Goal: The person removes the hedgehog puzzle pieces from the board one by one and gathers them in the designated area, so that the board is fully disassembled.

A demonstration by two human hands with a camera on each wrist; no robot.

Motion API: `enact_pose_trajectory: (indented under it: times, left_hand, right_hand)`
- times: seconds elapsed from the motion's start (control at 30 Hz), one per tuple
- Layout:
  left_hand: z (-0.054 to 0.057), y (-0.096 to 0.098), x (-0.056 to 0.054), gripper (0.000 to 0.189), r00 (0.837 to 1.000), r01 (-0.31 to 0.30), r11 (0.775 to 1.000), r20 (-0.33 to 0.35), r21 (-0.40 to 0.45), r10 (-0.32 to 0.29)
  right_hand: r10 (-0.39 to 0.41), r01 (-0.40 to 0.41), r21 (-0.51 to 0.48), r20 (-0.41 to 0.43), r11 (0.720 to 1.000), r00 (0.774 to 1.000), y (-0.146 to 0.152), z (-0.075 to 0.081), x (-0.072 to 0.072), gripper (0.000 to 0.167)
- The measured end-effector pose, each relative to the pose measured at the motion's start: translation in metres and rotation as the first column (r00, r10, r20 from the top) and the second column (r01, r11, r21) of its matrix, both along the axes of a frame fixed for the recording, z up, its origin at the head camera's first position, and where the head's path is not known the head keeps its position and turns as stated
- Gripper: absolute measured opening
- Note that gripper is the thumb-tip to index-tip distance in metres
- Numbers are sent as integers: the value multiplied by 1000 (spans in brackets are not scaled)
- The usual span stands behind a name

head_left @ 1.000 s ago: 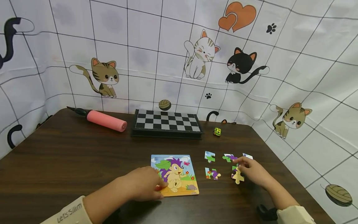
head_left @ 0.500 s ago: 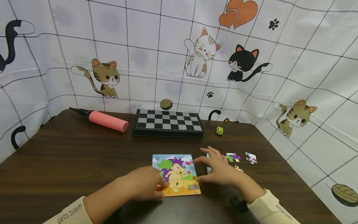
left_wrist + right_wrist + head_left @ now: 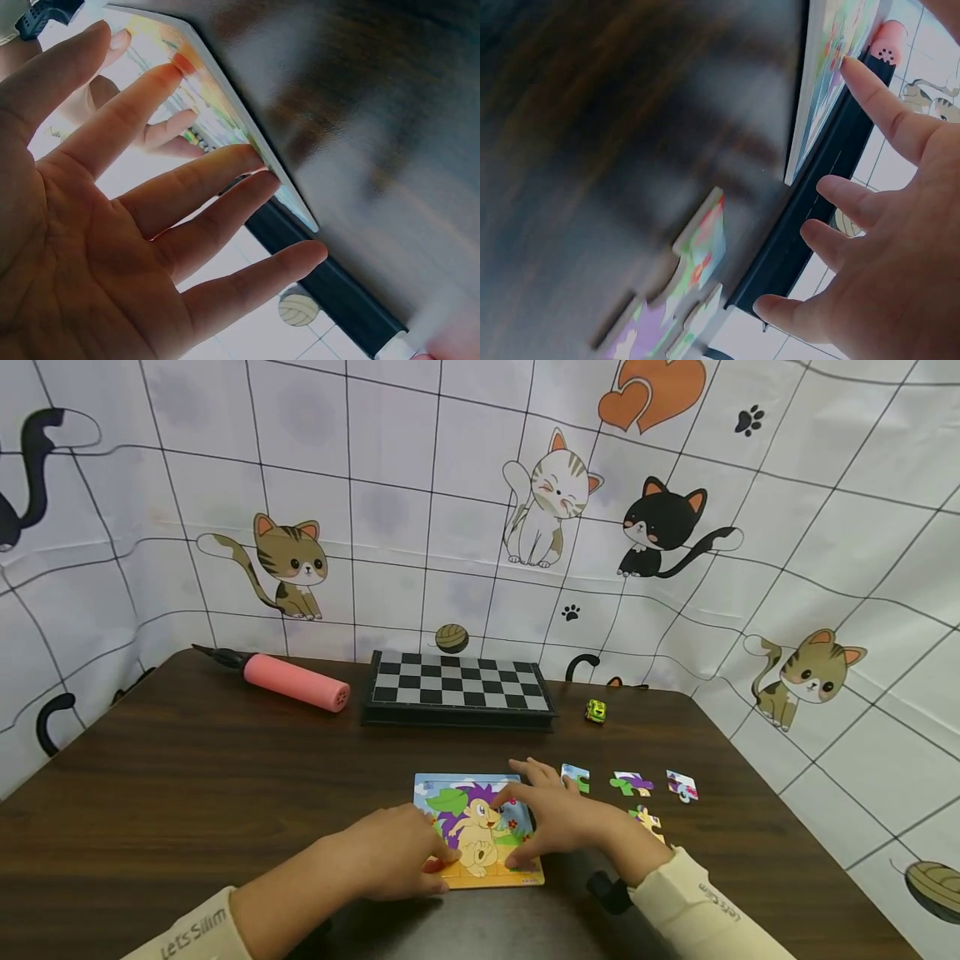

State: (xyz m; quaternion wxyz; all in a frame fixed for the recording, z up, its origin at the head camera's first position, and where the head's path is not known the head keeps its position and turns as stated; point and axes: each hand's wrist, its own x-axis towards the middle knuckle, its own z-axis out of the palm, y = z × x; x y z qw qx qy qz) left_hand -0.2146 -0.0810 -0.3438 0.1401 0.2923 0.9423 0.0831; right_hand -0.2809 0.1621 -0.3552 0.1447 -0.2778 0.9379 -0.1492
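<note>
A square hedgehog jigsaw puzzle (image 3: 477,856) lies on the table before me, its picture filled with a purple-spined hedgehog. My left hand (image 3: 393,853) rests at its left edge, and the left wrist view shows those fingers spread and nearly straight against the board. Over the board's right side is my right hand (image 3: 566,818), fingers spread. Its index fingertip (image 3: 849,66) touches or hovers just over the picture, with nothing visible between finger and thumb. Loose puzzle pieces lie to the right: one with sky and green (image 3: 576,777), a purple-green one (image 3: 632,783), others nearby.
A folded chessboard box (image 3: 459,687) stands behind the puzzle. To its left lies a pink balloon pump (image 3: 296,682) with a black nozzle, to its right a small yellow-green toy car (image 3: 596,711). A cat-patterned sheet (image 3: 390,527) hangs around the back and right of the table.
My right hand has moved left, from the loose pieces onto the right part of the puzzle board. My left hand has stayed at the board's left edge.
</note>
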Motion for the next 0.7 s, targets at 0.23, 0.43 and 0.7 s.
enact_pose_trajectory:
  times: [0.23, 0.43, 0.7]
  left_hand:
    - [2, 0, 1, 35, 999, 25, 1000, -22, 6, -24]
    - [3, 0, 2, 36, 999, 22, 1000, -41, -4, -22]
    - [2, 1, 2, 37, 1000, -20, 1000, -7, -10, 20]
  right_hand:
    - [-11, 8, -39, -79, 999, 997, -4, 0, 1, 53]
    - [-116, 93, -274, -72, 957, 991, -7, -4, 4, 12]
    - [-270, 440, -597, 356, 671, 895, 57, 2, 1, 24]
